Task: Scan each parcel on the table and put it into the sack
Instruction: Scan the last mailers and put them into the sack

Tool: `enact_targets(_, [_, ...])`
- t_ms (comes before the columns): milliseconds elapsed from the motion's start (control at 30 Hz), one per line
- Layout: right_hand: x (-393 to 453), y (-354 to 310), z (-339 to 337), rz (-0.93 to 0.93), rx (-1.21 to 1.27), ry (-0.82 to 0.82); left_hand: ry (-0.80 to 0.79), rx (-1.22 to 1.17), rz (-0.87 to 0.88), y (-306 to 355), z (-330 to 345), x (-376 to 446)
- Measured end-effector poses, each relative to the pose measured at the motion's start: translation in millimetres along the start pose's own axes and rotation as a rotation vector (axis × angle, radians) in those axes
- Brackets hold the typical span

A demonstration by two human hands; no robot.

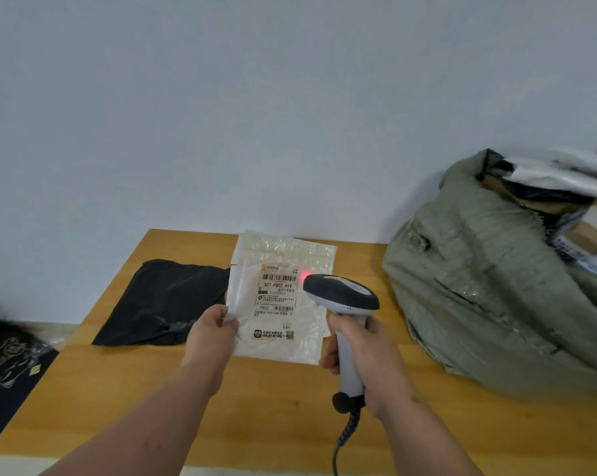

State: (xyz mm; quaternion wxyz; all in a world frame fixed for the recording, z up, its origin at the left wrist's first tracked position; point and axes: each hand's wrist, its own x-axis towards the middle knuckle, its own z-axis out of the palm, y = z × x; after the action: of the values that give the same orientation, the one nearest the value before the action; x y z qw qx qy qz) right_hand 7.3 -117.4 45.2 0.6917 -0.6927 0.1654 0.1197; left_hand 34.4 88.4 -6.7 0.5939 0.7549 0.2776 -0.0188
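Parcel label reads "507-P802 H19"; below, "P802" (small).

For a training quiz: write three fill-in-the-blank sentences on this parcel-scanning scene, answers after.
1. The right hand grips the ____.
2. The left hand holds up the ____ parcel with the label.
3. The black parcel lies on the ____.

Missing words: scanner; white; table.

Plain pale wall, wooden table set against it, dark patterned mat on the floor at left
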Motion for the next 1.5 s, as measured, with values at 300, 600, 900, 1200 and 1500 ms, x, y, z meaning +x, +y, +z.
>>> enact_targets(300, [-20,-15,-55,-0.07,0.012,-0.019,0.025,0.022,0.072,27,35,-33])
enact_targets(600, [-42,-34,-157,-0.127,0.024,0.0,0.083,-0.054,0.153,73,114,-98])
enact_targets(900, [-56,-61,-235,-0.209,0.074,0.114,0.221,-0.128,0.553,162,178,-142])
enact_targets(1200, [-47,-92,-283,-0.291,0.323,0.236,0.144,-0.034,1.064,271,250,-148])
enact_targets(1500, [-20,-103,-313,-0.32,0.325,0.4,-0.242,0.791,1.224,323,354,-126])
